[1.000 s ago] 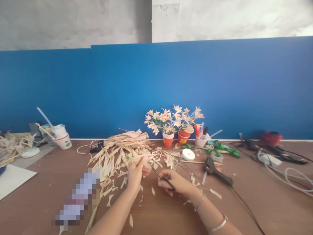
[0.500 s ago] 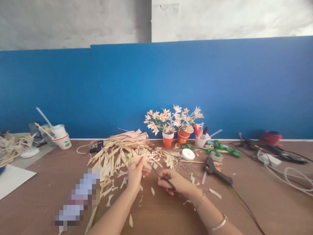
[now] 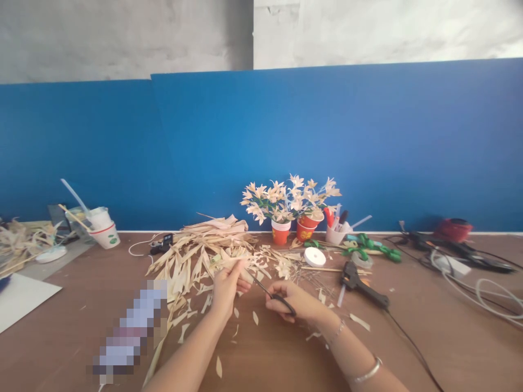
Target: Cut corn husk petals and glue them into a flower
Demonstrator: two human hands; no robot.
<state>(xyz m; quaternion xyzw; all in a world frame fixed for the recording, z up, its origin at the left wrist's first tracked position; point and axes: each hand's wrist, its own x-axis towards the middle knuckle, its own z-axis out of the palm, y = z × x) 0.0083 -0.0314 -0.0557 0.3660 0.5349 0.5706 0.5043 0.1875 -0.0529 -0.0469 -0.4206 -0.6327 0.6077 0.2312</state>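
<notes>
Head view: the left hand (image 3: 226, 288) pinches a pale strip (image 3: 227, 265) at the near right edge of the husk pile (image 3: 188, 261) on the bench (image 3: 265, 359). Apart from it, the right hand (image 3: 288, 303) is closed around scissors (image 3: 260, 284) to the right of the pile, blades pointing toward the left hand; whether they touch the strip is too small to tell. Flowers (image 3: 278, 191) stand in cups (image 3: 280, 237) right of the pile, with a glue gun (image 3: 368, 291) farther right of it.

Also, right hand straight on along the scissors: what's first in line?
Likely the left hand, just ahead of the scissors; depth is unclear, so they might pass in front of or behind it.
</notes>
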